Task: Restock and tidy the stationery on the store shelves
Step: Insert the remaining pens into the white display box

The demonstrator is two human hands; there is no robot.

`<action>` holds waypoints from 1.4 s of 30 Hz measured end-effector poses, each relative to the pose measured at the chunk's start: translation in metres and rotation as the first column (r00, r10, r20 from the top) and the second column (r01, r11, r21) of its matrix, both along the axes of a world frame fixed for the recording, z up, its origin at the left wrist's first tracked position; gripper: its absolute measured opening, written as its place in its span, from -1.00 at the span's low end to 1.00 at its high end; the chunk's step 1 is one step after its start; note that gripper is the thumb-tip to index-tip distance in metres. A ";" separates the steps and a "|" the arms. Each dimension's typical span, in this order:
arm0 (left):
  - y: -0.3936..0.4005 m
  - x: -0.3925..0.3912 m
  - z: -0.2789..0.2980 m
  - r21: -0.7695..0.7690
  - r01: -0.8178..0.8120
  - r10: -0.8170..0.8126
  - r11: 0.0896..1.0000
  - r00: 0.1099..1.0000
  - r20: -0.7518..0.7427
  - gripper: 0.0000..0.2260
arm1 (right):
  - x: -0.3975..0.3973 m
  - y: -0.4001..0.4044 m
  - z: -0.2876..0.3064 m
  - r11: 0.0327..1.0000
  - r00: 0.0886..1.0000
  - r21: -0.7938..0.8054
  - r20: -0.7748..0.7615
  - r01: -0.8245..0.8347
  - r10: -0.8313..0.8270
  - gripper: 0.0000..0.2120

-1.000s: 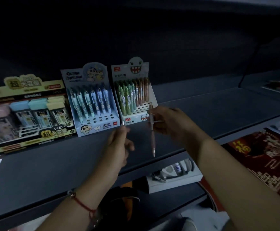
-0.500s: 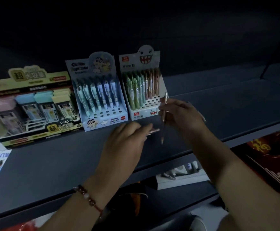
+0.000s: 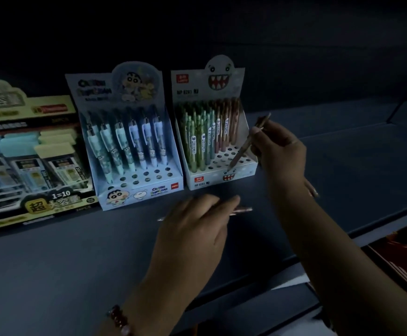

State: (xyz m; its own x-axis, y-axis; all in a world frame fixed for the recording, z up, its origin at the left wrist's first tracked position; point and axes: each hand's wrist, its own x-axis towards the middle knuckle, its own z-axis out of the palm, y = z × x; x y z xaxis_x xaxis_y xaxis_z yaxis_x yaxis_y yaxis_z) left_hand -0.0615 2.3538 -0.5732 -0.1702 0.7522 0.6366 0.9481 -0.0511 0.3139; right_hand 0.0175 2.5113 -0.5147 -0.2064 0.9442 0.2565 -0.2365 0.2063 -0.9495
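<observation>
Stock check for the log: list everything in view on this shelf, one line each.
lead refill box: one, yellow and black, far left of shelf.
cartoon pen box: one, pale blue, middle, front holes unfilled.
monster pen box: one, white, right of it, holding green and pink pens.
pink pen: one, tilted, tip at a front hole.
second pen: one, pinkish, under the left hand.
shelf: one, dark grey.
red item: one, lower right; unclear.
left hand: over the second pen.
right hand: pinches the pink pen.
</observation>
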 end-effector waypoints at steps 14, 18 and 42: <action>0.003 -0.012 0.003 -0.016 -0.101 0.102 0.995 0.993 0.067 -0.69 | -0.031 0.012 -0.015 0.973 0.992 0.230 0.113 0.021 -0.048 -0.85; -0.001 -0.013 0.002 -0.015 -0.126 0.127 0.992 0.988 0.085 -0.68 | -0.038 0.016 -0.017 0.969 0.989 0.245 0.132 0.038 -0.072 -0.84; -0.009 -0.016 0.005 -0.049 -0.144 0.150 0.988 0.975 0.165 -0.69 | -0.052 0.027 -0.040 0.923 0.875 0.365 0.401 0.118 -0.271 -0.91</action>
State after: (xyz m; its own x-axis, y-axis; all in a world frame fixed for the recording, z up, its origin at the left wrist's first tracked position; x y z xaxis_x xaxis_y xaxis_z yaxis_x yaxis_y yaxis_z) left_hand -0.0777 2.3450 -0.5678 -0.3830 0.7333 0.5617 0.8779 0.0997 0.4683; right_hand -0.0344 2.5378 -0.5543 -0.1893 0.8579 0.4776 0.2633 0.5130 -0.8170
